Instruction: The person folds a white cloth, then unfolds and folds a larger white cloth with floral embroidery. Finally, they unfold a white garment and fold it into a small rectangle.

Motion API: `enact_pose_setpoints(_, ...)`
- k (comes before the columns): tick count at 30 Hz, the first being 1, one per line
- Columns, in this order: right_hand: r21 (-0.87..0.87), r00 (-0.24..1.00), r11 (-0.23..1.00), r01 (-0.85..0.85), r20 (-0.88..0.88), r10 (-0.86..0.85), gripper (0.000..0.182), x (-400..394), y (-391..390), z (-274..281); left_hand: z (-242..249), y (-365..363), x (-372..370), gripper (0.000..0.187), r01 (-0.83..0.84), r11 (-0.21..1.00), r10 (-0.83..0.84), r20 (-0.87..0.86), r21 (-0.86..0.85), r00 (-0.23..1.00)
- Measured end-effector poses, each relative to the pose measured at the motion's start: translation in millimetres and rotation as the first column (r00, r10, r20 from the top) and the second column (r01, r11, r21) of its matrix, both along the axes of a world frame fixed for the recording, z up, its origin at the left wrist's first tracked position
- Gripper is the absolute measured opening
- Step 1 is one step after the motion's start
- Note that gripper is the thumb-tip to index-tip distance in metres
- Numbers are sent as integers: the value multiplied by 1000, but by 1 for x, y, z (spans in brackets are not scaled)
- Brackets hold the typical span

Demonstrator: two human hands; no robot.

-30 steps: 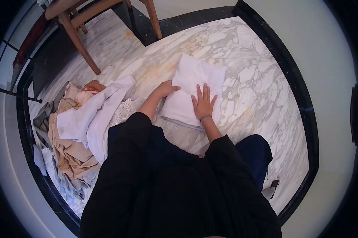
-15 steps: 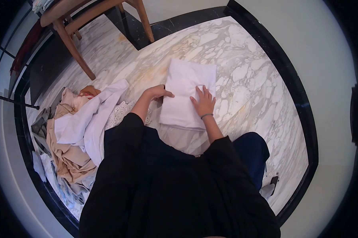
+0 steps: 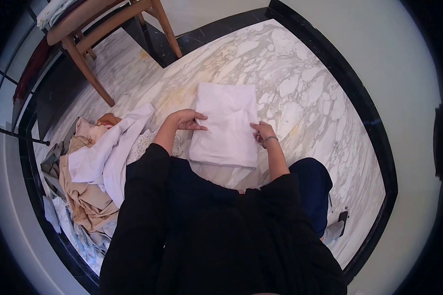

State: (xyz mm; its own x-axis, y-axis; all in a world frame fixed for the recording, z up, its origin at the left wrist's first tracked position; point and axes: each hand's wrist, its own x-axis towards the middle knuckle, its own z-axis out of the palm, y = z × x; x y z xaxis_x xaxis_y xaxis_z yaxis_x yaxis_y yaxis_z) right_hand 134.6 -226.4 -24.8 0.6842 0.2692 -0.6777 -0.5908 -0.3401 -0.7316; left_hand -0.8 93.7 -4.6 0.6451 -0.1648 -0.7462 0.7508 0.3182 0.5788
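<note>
A folded white cloth (image 3: 225, 125) lies flat on the marble floor in front of me, a neat rectangle with slight creases on top. At its left edge, my left hand (image 3: 186, 119) touches the fabric with thumb and fingers apart. My right hand (image 3: 264, 132) has its fingers curled at the right edge, pinching the side of the cloth. A dark band circles the right wrist. Whether any fingertips reach under the cloth is hidden.
To the left is a heap of loose clothes, with a white garment (image 3: 106, 152), tan cloth (image 3: 86, 196) and white lace (image 3: 142, 146). A wooden chair (image 3: 86, 69) stands at the upper left. Black skirting (image 3: 359, 98) borders the pale wall.
My right hand has gone from lying spread on top of the cloth to its right edge. The left thumb has drawn back from the top toward the left edge.
</note>
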Motion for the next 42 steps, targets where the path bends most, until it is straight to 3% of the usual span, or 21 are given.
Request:
enact_pose_setpoints(2,170,997,983,63,-63,-53,39,5,5,13,24,-12,-3,46,-135,986,150,174,-98,973)
enact_pose_setpoints(5,433,987,887,158,-94,-130,45,2,20,82,55,-22,6,55,-297,946,324,445,-132,835)
enact_pose_setpoints(8,652,986,749,120,12,-168,44,13,27,124,86,-30,14,53,-457,870,456,650,-183,607)
enact_pose_setpoints(10,755,980,652,74,66,-188,45,16,27,146,98,-29,17,50,-424,871,463,700,-247,544)
enact_pose_setpoints(12,775,977,625,96,47,-209,44,17,27,149,100,-29,19,49,-392,874,464,731,-287,501)
enact_pose_setpoints(15,719,976,685,122,40,-215,44,17,22,124,92,-30,15,51,-348,910,406,643,-225,649)
enact_pose_setpoints(18,594,976,774,218,-114,-187,47,16,6,41,55,-26,9,54,-192,976,160,260,106,952)
enact_pose_setpoints(19,542,965,800,256,-190,-180,47,13,1,19,25,-20,7,56,-58,990,37,158,125,987)
enact_pose_setpoints(21,491,945,812,316,-240,-223,48,-4,-7,2,20,-34,5,56,-104,992,100,59,77,993)
enact_pose_setpoints(24,457,932,820,345,-272,-241,48,-2,-11,-4,35,-39,11,56,-120,988,107,123,102,987)
enact_pose_setpoints(25,452,931,822,346,-275,-240,48,2,-11,-4,38,-41,12,55,-163,979,133,219,124,967)
enact_pose_setpoints(27,574,971,785,233,-88,-224,45,13,-6,11,37,-39,18,55,-257,954,175,412,152,894)
enact_pose_setpoints(31,722,926,688,80,201,-319,40,11,17,75,62,-35,28,53,-476,880,329,724,-2,606)
enact_pose_setpoints(35,751,944,659,49,180,-275,42,12,19,96,77,-30,21,55,-463,876,415,704,-137,577)
enact_pose_setpoints(38,553,969,829,83,149,-196,38,12,7,67,57,-22,16,54,-301,943,208,456,141,865)
enact_pose_setpoints(40,131,992,989,-75,112,61,39,11,-11,28,18,-18,8,57,-54,947,-51,316,316,947)
enact_pose_setpoints(41,-90,983,981,-171,51,176,40,11,-18,13,7,-18,5,59,78,920,-177,227,385,958)
enact_pose_setpoints(42,-69,986,987,-148,62,152,39,9,-22,7,11,-21,6,56,54,922,-136,189,384,973)
